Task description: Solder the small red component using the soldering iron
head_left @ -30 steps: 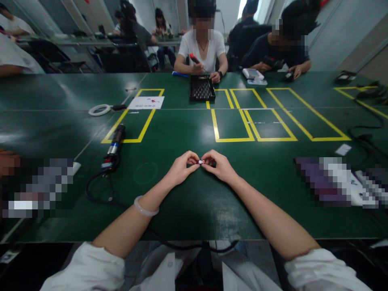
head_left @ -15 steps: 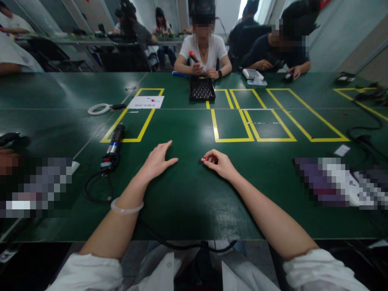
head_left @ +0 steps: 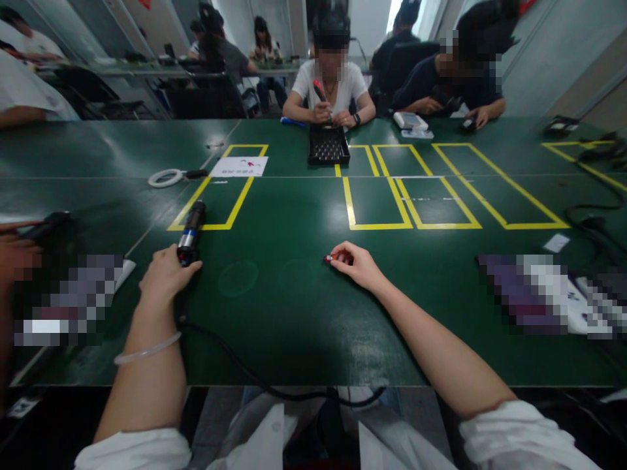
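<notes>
Presently | small red part (head_left: 327, 259) pinched in right hand (head_left: 361, 266) | left hand (head_left: 164, 277) over black-and-silver tool (head_left: 189, 234), grip unclear

Dark green table (head_left: 294, 326), yellow tape outlines (head_left: 381, 226), black, silver and blue tool (head_left: 188, 237) centre left, reddish part (head_left: 328, 259) mid-frame

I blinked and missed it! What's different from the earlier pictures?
The bare left hand let go of the tiny red-and-white piece and moved left to the black-and-silver, blue-banded cylindrical tool; whether it grips the tool is unclear. The bare right hand stayed put, pinching the piece. The tool and the black rectangular tray stayed too.
</notes>
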The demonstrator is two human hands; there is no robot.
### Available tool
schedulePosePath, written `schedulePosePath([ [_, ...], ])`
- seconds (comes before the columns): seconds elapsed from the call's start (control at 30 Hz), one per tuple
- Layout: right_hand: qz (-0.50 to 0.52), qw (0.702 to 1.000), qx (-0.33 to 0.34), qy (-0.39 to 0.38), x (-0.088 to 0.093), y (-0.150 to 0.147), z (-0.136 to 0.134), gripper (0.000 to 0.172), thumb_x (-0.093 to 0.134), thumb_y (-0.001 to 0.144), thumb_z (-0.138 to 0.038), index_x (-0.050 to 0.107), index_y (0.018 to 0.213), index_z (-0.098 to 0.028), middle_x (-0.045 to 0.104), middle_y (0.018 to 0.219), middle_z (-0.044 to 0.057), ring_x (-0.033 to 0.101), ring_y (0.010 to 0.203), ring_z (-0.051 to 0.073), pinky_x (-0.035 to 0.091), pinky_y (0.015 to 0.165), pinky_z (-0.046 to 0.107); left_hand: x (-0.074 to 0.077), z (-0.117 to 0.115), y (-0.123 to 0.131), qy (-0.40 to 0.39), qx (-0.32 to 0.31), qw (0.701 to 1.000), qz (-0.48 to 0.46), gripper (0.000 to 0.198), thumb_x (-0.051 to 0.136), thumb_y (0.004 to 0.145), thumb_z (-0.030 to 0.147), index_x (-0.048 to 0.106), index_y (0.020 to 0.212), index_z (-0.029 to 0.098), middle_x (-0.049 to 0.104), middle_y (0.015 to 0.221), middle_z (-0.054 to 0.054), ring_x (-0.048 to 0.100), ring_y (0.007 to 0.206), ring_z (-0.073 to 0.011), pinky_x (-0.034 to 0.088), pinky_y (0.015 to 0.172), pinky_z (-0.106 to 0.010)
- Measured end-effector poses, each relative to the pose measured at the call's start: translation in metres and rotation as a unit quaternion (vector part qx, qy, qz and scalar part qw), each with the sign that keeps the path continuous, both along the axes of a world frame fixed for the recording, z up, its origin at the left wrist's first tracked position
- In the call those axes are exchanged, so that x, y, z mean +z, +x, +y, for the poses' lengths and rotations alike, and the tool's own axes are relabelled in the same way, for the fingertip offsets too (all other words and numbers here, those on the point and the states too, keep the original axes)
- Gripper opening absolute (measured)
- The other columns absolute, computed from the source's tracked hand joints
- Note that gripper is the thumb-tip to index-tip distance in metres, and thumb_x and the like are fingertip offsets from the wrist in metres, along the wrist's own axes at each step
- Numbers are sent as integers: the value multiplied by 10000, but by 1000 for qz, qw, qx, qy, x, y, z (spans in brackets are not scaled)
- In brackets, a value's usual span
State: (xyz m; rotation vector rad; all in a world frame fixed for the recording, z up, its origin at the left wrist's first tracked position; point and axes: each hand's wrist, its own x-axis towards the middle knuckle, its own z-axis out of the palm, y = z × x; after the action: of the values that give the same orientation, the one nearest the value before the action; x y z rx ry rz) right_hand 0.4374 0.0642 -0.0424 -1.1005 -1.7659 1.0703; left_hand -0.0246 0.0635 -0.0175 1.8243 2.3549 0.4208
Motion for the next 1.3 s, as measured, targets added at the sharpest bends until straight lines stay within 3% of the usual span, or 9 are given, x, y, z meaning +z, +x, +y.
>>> schedulePosePath([
  [0.1,0,1000,3,3,1,0,0,172,659,790,-277,614,917,-170,567,708,-22,479,594,98,370,565,232,6,1,13,-28,77,997,11,658,666,665,628,546,1096,145,538,1111,-152,527,1083,-476,424,760,-542],
  [0.23,-6,1000,5,3,3,-1,0,162,656,793,-276,616,909,-170,572,705,-21,481,596,100,370,568,232,16,-3,43,-28,43,999,14,559,638,715,546,534,1095,149,515,1163,-197,529,1099,-465,428,791,-546],
  [0.37,-9,1000,6,0,4,-2,-1,161,653,797,-273,616,909,-163,556,689,-24,476,595,101,367,571,232,14,-4,64,-2,25,999,32,554,624,725,556,535,1127,185,526,1137,-196,564,1061,-408,445,807,-508],
  [0.6,-4,1000,3,12,4,-3,0,164,652,791,-281,611,898,-164,561,724,-19,468,598,96,367,575,231,18,-3,125,-29,-39,994,102,649,524,797,545,447,1318,166,504,1239,-184,590,1061,-339,510,811,-431],
  [0.8,-1,1000,3,10,2,-2,1,159,645,796,-273,592,908,-174,547,699,-30,471,588,96,366,563,225,18,-10,195,-7,-153,983,100,678,516,820,497,363,1408,197,494,1283,-135,592,1073,-292,531,814,-381],
  [0.97,1,998,-3,56,1,0,1,141,617,810,-239,557,925,-183,575,784,-13,488,621,96,376,576,220,17,-14,242,9,-237,968,81,698,552,817,446,328,1429,198,498,1278,-133,590,1063,-276,519,828,-363],
  [1.13,-31,993,-2,115,2,4,2,46,584,818,-193,552,850,-183,534,767,-15,479,629,97,383,602,222,17,-13,270,24,-296,952,78,676,559,814,389,349,1418,170,519,1249,-135,589,1069,-284,491,895,-375],
  [1.3,-55,990,13,127,1,5,2,52,582,811,-166,538,831,-185,497,767,-20,471,630,99,380,606,222,15,-16,278,28,-334,941,47,646,556,807,356,378,1404,186,506,1285,-125,580,1100,-276,482,934,-377],
])
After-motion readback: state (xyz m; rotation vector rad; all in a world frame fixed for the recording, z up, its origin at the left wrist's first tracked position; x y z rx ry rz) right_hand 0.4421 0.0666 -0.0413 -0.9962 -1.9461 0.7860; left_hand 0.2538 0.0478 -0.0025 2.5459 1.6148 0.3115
